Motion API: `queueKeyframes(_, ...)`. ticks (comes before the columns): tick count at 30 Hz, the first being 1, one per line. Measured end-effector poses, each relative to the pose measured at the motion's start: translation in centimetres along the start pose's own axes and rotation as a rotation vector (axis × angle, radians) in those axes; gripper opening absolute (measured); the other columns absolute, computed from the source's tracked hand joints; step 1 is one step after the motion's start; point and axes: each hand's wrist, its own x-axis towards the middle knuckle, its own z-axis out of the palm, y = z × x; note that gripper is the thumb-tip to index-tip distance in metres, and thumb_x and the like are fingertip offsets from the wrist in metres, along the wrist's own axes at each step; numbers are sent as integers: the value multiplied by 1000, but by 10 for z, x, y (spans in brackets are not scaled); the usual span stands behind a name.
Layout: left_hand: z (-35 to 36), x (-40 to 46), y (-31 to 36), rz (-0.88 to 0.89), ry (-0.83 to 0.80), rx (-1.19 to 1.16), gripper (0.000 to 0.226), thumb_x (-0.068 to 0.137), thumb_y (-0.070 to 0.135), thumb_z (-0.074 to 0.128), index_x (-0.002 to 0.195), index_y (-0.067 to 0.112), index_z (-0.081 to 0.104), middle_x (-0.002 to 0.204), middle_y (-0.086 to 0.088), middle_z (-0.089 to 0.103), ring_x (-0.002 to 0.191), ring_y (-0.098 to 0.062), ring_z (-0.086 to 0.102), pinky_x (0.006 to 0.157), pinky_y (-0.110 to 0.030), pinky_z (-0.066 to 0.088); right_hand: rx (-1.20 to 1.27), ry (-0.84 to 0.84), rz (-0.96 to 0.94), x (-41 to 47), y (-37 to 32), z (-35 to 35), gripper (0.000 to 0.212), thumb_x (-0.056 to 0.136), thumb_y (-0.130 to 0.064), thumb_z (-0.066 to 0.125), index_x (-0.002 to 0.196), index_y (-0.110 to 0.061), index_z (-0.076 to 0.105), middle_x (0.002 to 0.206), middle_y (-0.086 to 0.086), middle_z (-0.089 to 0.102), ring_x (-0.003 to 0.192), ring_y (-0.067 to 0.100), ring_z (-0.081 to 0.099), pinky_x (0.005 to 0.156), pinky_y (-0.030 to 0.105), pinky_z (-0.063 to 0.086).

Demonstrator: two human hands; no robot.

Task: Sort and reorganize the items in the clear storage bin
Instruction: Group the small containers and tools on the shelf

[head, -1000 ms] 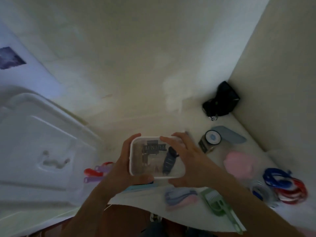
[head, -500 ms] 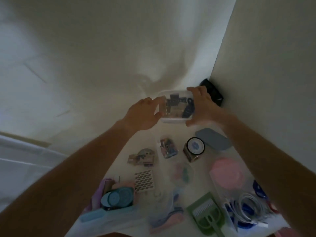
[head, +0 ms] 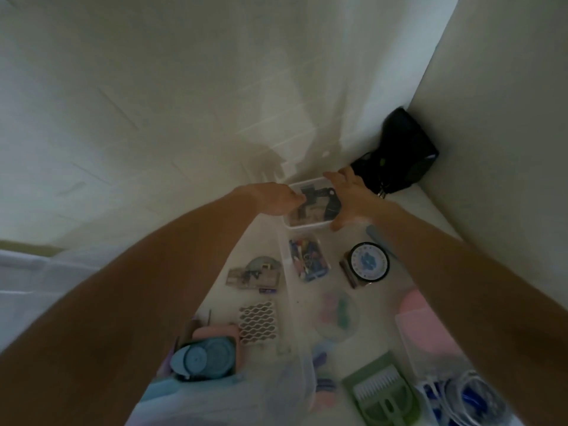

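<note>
A small clear lidded box (head: pixel 310 224) with dark items inside sits low at the far end of the white surface, near the wall corner. My left hand (head: pixel 273 199) grips its left side and my right hand (head: pixel 350 198) grips its right side, both arms stretched forward. The clear storage bin's thin wall (head: pixel 285 290) runs down the middle of the view. Inside it lie a small clear packet of coloured bits (head: pixel 309 259), a round tin with a blue emblem (head: pixel 368 265) and a round clear pouch (head: pixel 336 315).
A black bag (head: pixel 402 155) leans in the wall corner just behind the box. Left of the bin wall lie a carded item (head: pixel 255 273), a white lattice piece (head: pixel 258 322) and a blue round case (head: pixel 204 359). A green comb (head: pixel 381 395), pink lid (head: pixel 427 324) and coiled cables (head: pixel 464 401) lie at lower right.
Both hands carried the small clear box away from my body, up and forward, and lowered it toward the far end near the black bag. The view tilted down over the items.
</note>
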Motion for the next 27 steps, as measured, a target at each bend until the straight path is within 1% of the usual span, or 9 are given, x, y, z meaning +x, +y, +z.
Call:
queueKeyframes(5, 3, -13, -3, 73, 138, -6, 57, 107, 49, 22, 142, 15, 51, 145, -14, 51, 128, -32, 50, 107, -38, 39, -163, -31, 74, -6, -14, -1, 126, 61, -41, 90, 157, -19, 10, 161, 20, 7, 146, 42, 10, 117, 46, 20)
queueKeyframes(9, 0, -54, -22, 170, 296, -72, 48, 106, 49, 24, 103, 16, 58, 114, -13, 63, 107, -30, 59, 94, -38, 44, -20, 246, 9, -42, -63, -21, 82, 76, -31, 79, 146, -19, 40, 147, 15, 38, 131, 38, 42, 105, 43, 39)
queueKeyframes(12, 12, -102, -55, 321, 559, -56, 38, 104, 49, 32, 115, 25, 59, 114, -3, 64, 108, -24, 60, 95, -38, 47, 187, 486, -82, -94, -120, -31, 51, 79, -24, 74, 128, -24, 58, 122, 4, 58, 105, 26, 62, 94, 40, 50)
queueKeyframes(14, 27, -143, -81, 424, 722, -74, 37, 102, 46, 40, 125, 24, 60, 118, 1, 64, 108, -15, 60, 95, -31, 46, 371, 539, -131, -137, -157, -28, 37, 81, -22, 74, 116, -24, 65, 109, -3, 65, 92, 17, 67, 86, 35, 55)
queueKeyframes(17, 59, -199, -127, 461, 795, -140, 27, 101, 35, 53, 120, 22, 64, 109, 7, 66, 95, -6, 62, 87, -23, 48, 497, 421, -142, -188, -205, 0, 22, 84, -14, 71, 103, -25, 70, 91, -13, 70, 79, 3, 67, 79, 21, 56)
queueKeyframes(20, 107, -225, -178, 294, 667, -232, 23, 93, 27, 66, 116, 25, 66, 101, 10, 69, 86, -5, 66, 82, -30, 55, 320, 62, -115, -199, -237, 50, 23, 86, -19, 69, 109, -24, 69, 103, -8, 71, 90, 10, 67, 86, 30, 55)
queueKeyframes(22, 142, -231, -206, 159, 496, -211, 33, 88, 25, 71, 120, 25, 64, 107, 6, 69, 94, -12, 67, 87, -34, 54, 65, -250, -152, -185, -252, 80, 32, 89, -29, 65, 120, -21, 62, 118, -1, 67, 105, 19, 63, 92, 36, 52)
queueKeyframes(24, 171, -231, -225, 61, 331, -110, 46, 86, 26, 72, 129, 25, 58, 123, 1, 65, 112, -19, 61, 97, -33, 48, -98, -454, -176, -169, -269, 102, 38, 90, -36, 61, 122, -14, 59, 120, 6, 65, 106, 25, 62, 90, 38, 53)
queueKeyframes(27, 199, -223, -239, -13, 174, 13, 65, 76, 32, 76, 136, 28, 51, 135, 0, 56, 123, -23, 54, 101, -36, 46, -179, -517, -198, -152, -286, 126, 45, 90, -41, 63, 124, -14, 53, 124, 9, 62, 108, 28, 61, 90, 35, 51)
